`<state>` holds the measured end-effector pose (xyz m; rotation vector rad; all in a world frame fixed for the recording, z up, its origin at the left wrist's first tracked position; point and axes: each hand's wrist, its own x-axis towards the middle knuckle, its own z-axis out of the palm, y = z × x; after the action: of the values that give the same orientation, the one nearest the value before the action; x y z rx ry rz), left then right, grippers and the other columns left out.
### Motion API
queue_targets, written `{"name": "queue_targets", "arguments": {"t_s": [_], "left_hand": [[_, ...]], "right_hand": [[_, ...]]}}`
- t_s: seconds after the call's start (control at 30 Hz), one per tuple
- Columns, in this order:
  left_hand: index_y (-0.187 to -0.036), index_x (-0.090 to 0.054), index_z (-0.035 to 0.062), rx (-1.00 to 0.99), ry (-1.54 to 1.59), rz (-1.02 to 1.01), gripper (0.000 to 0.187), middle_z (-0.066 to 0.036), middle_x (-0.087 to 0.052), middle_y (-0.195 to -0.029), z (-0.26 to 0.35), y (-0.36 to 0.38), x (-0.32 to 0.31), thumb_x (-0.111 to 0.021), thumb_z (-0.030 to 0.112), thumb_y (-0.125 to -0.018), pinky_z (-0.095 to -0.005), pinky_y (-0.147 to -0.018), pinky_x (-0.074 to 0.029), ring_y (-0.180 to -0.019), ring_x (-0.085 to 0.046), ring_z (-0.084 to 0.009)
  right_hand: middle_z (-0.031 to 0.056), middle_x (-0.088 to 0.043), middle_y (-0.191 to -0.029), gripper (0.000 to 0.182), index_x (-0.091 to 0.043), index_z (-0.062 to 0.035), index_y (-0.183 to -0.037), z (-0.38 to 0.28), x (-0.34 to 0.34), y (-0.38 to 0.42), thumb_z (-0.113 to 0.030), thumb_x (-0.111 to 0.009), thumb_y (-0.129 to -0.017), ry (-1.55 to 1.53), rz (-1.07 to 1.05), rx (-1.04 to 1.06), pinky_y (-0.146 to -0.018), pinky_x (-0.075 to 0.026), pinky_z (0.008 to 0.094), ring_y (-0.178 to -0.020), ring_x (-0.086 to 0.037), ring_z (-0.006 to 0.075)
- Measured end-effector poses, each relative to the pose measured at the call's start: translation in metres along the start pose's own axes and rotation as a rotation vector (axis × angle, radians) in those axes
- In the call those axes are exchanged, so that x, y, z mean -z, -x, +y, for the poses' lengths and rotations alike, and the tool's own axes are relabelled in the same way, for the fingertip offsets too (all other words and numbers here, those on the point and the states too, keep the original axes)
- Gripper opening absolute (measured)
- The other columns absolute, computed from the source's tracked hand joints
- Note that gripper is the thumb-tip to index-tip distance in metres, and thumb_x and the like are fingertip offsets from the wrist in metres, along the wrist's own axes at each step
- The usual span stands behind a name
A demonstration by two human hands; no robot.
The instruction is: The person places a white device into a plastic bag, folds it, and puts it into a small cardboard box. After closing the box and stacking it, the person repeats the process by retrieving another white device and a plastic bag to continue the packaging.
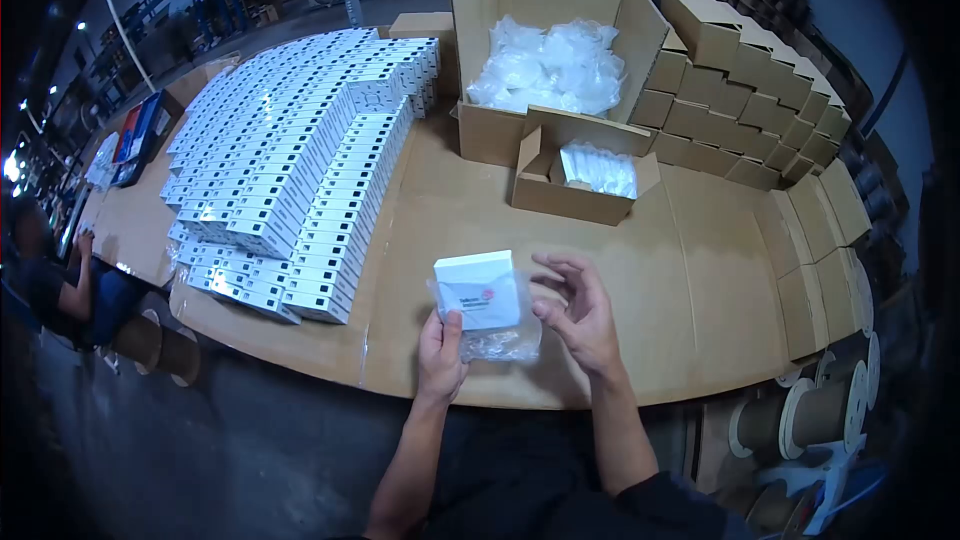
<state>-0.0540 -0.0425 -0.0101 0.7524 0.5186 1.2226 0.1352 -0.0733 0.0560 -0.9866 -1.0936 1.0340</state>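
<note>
A flat white box (478, 285) with small printing and a reddish mark sits partly inside a clear plastic bag (505, 344). My left hand (441, 352) grips the box and bag at their lower left, thumb across the front. Just to the right, my right hand (580, 312) is raised with its fingers apart and curved, holding nothing; its fingertips are close to the bag's edge. Beyond my hands stands a small open carton (570, 202) holding several plastic-wrapped white packs (598, 172).
Rows of stacked white boxes (270, 175) cover the table's left. A large carton (490, 132) of clear plastic bags (550, 65) stands at the back. Brown cartons (720, 105) are piled along the right. Cable spools (825, 410) stand below right. Another person (60, 280) sits at far left.
</note>
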Motion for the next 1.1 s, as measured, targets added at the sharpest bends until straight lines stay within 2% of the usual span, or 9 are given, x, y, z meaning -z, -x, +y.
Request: {"name": "queue_targets", "arguments": {"t_s": [0.07, 0.23, 0.3, 0.53, 0.7, 0.87, 0.97, 1.07, 1.1], "left_hand": [[-0.135, -0.051, -0.0017, 0.0, -0.011, 0.002, 0.04, -0.011, -0.065, -0.122, -0.001, 0.001, 0.002, -0.049, 0.03, -0.112, -0.0329, -0.099, -0.052, -0.112, -0.064, -0.0164], [-0.134, -0.052, -0.0029, -0.024, -0.128, -0.02, 0.044, -0.011, -0.066, -0.121, -0.015, 0.0, 0.009, -0.043, 0.035, -0.113, -0.033, -0.1, -0.051, -0.113, -0.064, -0.0179], [-0.142, -0.047, -0.0039, -0.045, -0.195, -0.061, 0.05, -0.015, -0.061, -0.133, -0.016, -0.001, 0.015, -0.039, 0.037, -0.113, -0.0379, -0.108, -0.047, -0.123, -0.06, -0.0222], [-0.162, -0.021, -0.0032, -0.18, -0.51, -0.081, 0.062, -0.016, -0.038, -0.159, 0.003, -0.004, 0.008, -0.029, 0.036, -0.115, -0.0386, -0.123, -0.027, -0.145, -0.039, -0.0249], [-0.161, -0.021, -0.0034, -0.119, -0.329, -0.116, 0.062, -0.016, -0.041, -0.156, -0.006, -0.009, 0.012, -0.029, 0.037, -0.115, -0.0372, -0.121, -0.03, -0.143, -0.041, -0.0237], [-0.159, -0.026, -0.0068, -0.115, -0.465, -0.181, 0.063, -0.016, -0.035, -0.162, -0.016, -0.008, 0.019, -0.026, 0.038, -0.115, -0.0349, -0.12, -0.028, -0.145, -0.037, -0.0229], [-0.161, -0.024, -0.004, -0.094, -0.37, -0.059, 0.067, -0.016, -0.035, -0.163, -0.01, -0.007, 0.003, -0.028, 0.044, -0.114, -0.0363, -0.121, -0.027, -0.143, -0.04, -0.0238], [-0.16, -0.029, 0.0023, -0.123, -0.104, -0.124, 0.063, -0.01, -0.054, -0.139, -0.024, -0.005, 0.004, -0.045, 0.039, -0.112, -0.0356, -0.111, -0.044, -0.13, -0.053, -0.0197], [-0.157, -0.033, 0.0021, -0.086, -0.226, -0.111, 0.061, -0.01, -0.055, -0.139, -0.019, -0.005, -0.001, -0.049, 0.039, -0.111, -0.0338, -0.106, -0.047, -0.127, -0.055, -0.0186]], "right_hand": [[0.0097, -0.06, -0.131, 0.04, -0.057, -0.0015, -0.129, 0.011, -0.011, 0.014, -0.002, -0.075, -0.094, -0.105, 0.084, -0.02, -0.098, -0.051, 0.0287, -0.115, -0.059, 0.0146], [0.0055, -0.068, -0.108, 0.021, -0.063, 0.0011, -0.117, 0.026, -0.025, 0.021, -0.003, -0.07, -0.098, -0.311, 0.255, -0.094, -0.092, -0.052, 0.0254, -0.101, -0.064, 0.0103], [0.0055, -0.069, -0.105, 0.018, -0.064, 0.0018, -0.115, 0.03, -0.024, 0.022, -0.003, -0.07, -0.099, -0.366, 0.259, -0.095, -0.091, -0.052, 0.0249, -0.098, -0.064, 0.0099], [0.0215, -0.068, -0.132, 0.012, -0.067, 0.001, -0.107, 0.03, -0.012, 0.022, -0.005, -0.071, -0.098, -0.252, 0.189, 0.029, -0.098, -0.051, 0.0281, -0.106, -0.066, 0.0128], [0.021, -0.07, -0.126, 0.01, -0.066, 0.0002, -0.105, 0.021, -0.011, 0.021, -0.005, -0.07, -0.098, -0.336, 0.143, -0.015, -0.097, -0.051, 0.0283, -0.106, -0.066, 0.0127], [0.0079, -0.071, -0.098, 0.007, -0.066, -0.0014, -0.103, 0.022, -0.009, 0.023, -0.006, -0.07, -0.099, -0.336, 0.144, -0.175, -0.082, -0.051, 0.0249, -0.089, -0.063, 0.0075], [0.0021, -0.067, -0.087, 0.007, -0.065, -0.0015, -0.099, 0.012, -0.017, 0.023, -0.007, -0.07, -0.099, -0.377, 0.233, -0.175, -0.073, -0.049, 0.0218, -0.079, -0.06, 0.0047], [0.0032, -0.069, -0.087, 0.009, -0.064, -0.001, -0.096, 0.023, -0.018, 0.024, -0.006, -0.071, -0.099, -0.316, 0.309, -0.114, -0.071, -0.049, 0.0203, -0.076, -0.06, 0.004], [0.0035, -0.069, -0.087, 0.009, -0.064, -0.0011, -0.096, 0.024, -0.019, 0.024, -0.006, -0.071, -0.099, -0.242, 0.323, -0.073, -0.071, -0.05, 0.0201, -0.076, -0.06, 0.0039]]}}
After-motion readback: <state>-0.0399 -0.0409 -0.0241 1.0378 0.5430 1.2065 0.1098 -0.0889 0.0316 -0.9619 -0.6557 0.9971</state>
